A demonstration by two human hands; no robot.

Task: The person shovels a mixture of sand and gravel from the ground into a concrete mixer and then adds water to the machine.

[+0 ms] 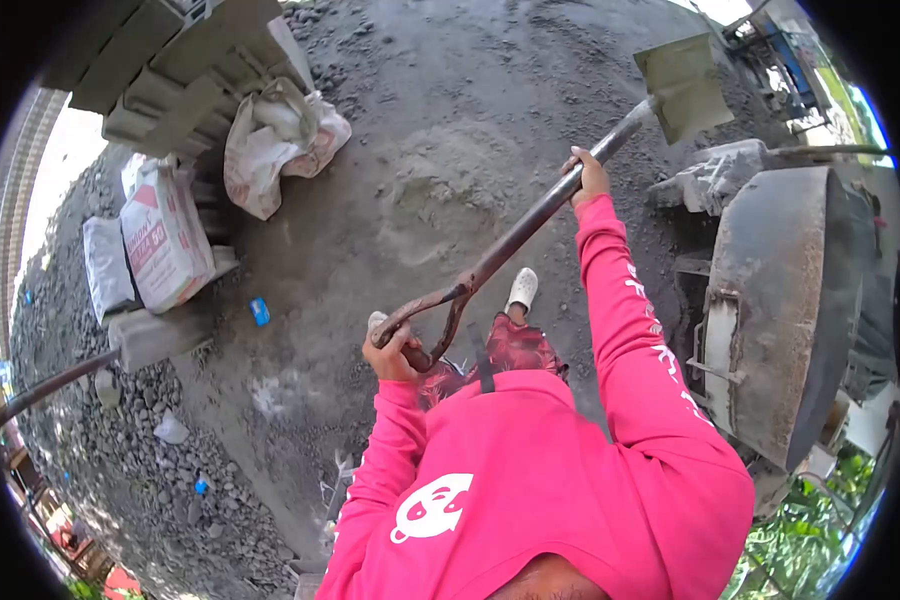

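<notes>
I hold a shovel (525,228) slantwise in front of me, its flat squared blade (682,90) raised at the upper right. My left hand (392,356) is closed on the looped grip at its lower end. Farther up, my right hand (590,178) wraps round the shaft below the blade. Beneath the shovel lies a low heap of grey sandy material (450,185) on the ground. Both arms are in pink sleeves.
A wheelbarrow (770,310) stands at right, beside a cement-crusted tool (715,175). Cement bags (165,240), a crumpled sack (275,150) and stacked hollow blocks (185,75) are on the left. Another shovel (155,338) lies near gravel (160,470).
</notes>
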